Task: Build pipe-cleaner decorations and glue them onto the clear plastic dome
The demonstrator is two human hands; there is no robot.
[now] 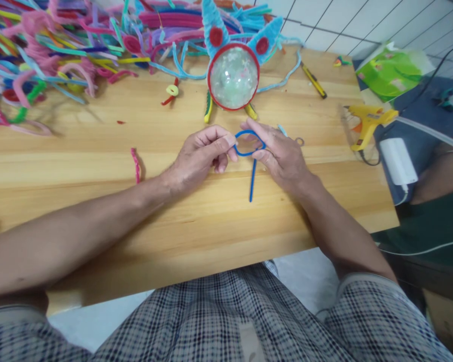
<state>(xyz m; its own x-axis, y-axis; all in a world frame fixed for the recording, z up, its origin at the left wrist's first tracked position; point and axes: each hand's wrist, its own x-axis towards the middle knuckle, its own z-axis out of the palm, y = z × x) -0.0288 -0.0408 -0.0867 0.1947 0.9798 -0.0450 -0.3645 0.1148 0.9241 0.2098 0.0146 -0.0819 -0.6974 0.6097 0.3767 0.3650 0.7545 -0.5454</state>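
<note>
Between my two hands is a blue pipe cleaner [250, 131], bent into a loop with a straight tail hanging down toward me. My left hand [207, 151] pinches the loop's left side between thumb and fingers. On the opposite side, my right hand [283, 151] grips the loop where the tail leaves it, thumb below and fingers above. Just beyond my hands stands a clear dome [234, 75] with a red rim and light blue ears with red centres. Yellow-and-green handles of a tool show beneath it.
Colourful pipe cleaners [79, 45] are heaped at the back left. A yellow cutter knife [314, 80] lies right of the dome. At the right edge are a yellow glue gun [370, 120], a white box [398, 161] and a green bag [388, 73]. A pink twisted piece [136, 165] lies left.
</note>
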